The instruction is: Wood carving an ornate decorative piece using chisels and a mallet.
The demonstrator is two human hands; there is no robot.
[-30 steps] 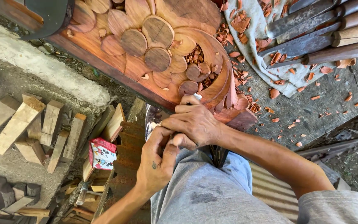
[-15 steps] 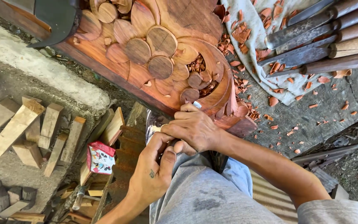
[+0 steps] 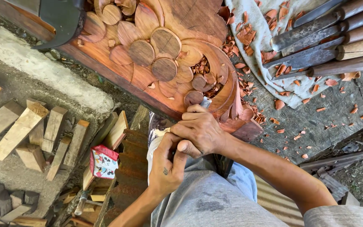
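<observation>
Both hands on one chisel [image 3: 205, 102] — right hand [image 3: 200, 130] closed around the shaft near the tip, left hand [image 3: 167, 166] wrapped on the handle behind. Best kept low-angle, shallow bites, right hand steering. Carved panel [image 3: 169, 63] lies just ahead: reddish wood, round overlapping discs, chips [image 3: 202, 67] in the recess.

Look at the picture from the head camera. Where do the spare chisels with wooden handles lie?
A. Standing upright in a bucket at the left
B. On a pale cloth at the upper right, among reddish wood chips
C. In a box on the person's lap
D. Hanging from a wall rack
B: the chisels lie side by side on the pale cloth, which is strewn with reddish wood chips, beside the carved panel.
</observation>
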